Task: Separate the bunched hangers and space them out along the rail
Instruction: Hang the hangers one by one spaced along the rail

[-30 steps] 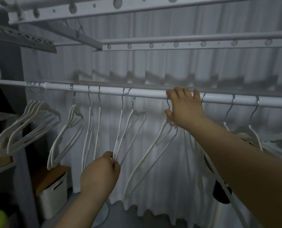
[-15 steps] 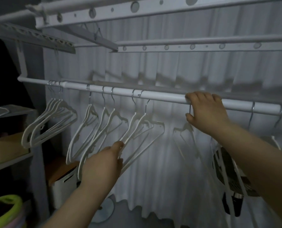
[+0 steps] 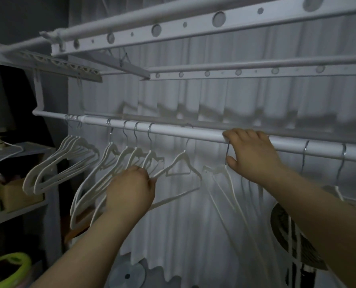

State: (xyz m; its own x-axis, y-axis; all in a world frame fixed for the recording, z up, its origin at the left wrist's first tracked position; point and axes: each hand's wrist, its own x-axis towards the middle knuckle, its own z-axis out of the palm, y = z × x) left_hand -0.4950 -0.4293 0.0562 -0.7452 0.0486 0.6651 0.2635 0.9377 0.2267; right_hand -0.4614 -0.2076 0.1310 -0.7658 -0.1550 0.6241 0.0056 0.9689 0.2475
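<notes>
pinching a light-looking, stiff hanger (image 3: 182, 157) by its arm, left hand (image 3: 131, 190); right hand (image 3: 254, 156) curls over the rail (image 3: 193, 133) beside another hook (image 3: 228, 150). probably slides best by hooks.

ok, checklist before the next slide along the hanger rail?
1. Grip: left hand holds hanger arms: ok.
2. Which hangers it holds: cannot tell.
3. Brace: right hand is hooked over the rail, thumb by a hook: ok.
4. Bare rail between the middle hangers and the right hand: ok.
5. Spacing of the far-left bunch: not ok, packed together.
</notes>
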